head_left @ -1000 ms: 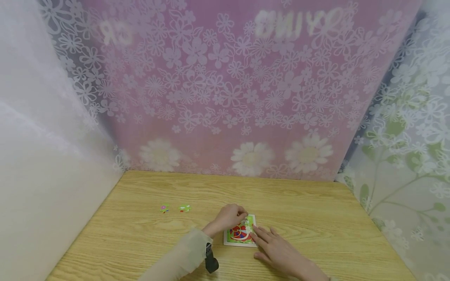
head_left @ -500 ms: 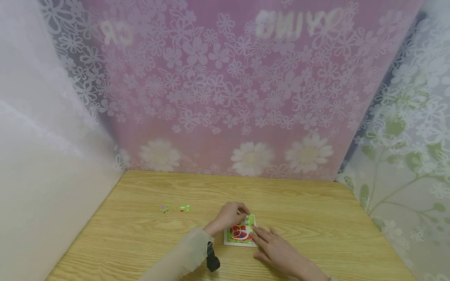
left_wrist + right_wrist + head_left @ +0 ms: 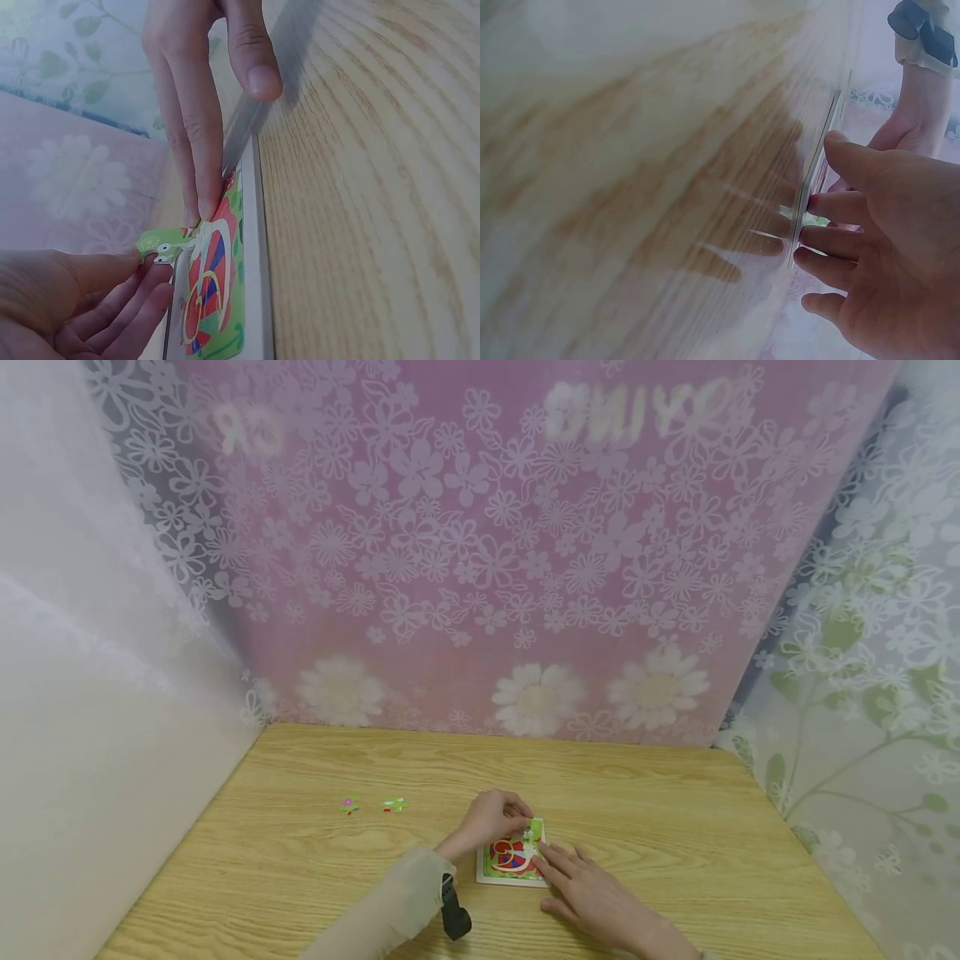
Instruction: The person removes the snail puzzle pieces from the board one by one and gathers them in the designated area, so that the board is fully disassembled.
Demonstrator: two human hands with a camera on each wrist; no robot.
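A small jigsaw puzzle in a white-rimmed tray point(image 3: 512, 883) lies on the table, with a red and blue spiral-shelled picture point(image 3: 212, 266). At its far left corner my left hand point(image 3: 491, 822) pinches a green puzzle piece with cartoon eyes point(image 3: 156, 241) between thumb and fingers. In the left wrist view that piece looks slightly raised at the picture's edge. My right hand point(image 3: 596, 893) has its fingers extended, the fingertips resting on the tray's right side. Seen from the right wrist, the right hand point(image 3: 907, 232) touches the tray's edge and mostly hides the puzzle.
Two loose puzzle pieces, one with a pink spot point(image 3: 349, 804) and one green and white point(image 3: 393, 804), lie left of the tray on the wooden table point(image 3: 637, 793). A pink floral curtain point(image 3: 450, 568) hangs behind. The left wrist wears a black strap point(image 3: 453, 910).
My left hand has shifted slightly up and right at the tray's far corner, and the piece with the eyes shows more plainly. The right hand stays in place.
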